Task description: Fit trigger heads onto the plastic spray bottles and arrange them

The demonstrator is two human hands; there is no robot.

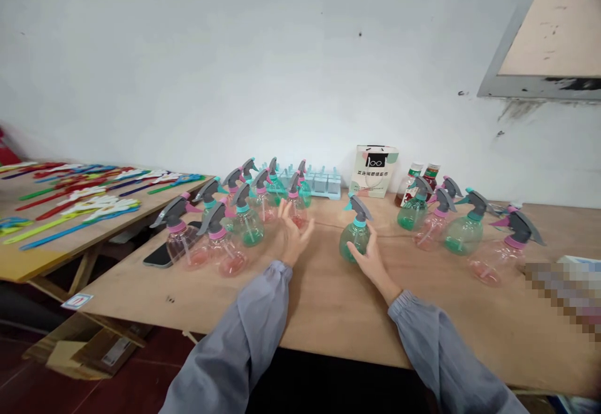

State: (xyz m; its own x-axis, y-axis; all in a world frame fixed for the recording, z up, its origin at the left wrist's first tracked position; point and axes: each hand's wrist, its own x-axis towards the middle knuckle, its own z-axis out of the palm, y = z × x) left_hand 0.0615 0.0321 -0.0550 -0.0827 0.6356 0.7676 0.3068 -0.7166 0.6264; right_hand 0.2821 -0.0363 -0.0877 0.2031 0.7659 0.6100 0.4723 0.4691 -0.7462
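Observation:
My right hand is wrapped round the lower right side of a green spray bottle with a grey and teal head, upright at the middle of the table. Fingers apart and palm turned inward, my left hand holds nothing; it is in front of a pink spray bottle, and whether they touch cannot be told. Several pink and green spray bottles stand to its left, among them a green one and a pink one. More stand at the right, including a green one and a pink one.
A black phone lies at the left edge. Along the wall are a pale blue rack, a paper bag and two red bottles. Colourful plastic pieces cover the left table. A blurred patch is at the right.

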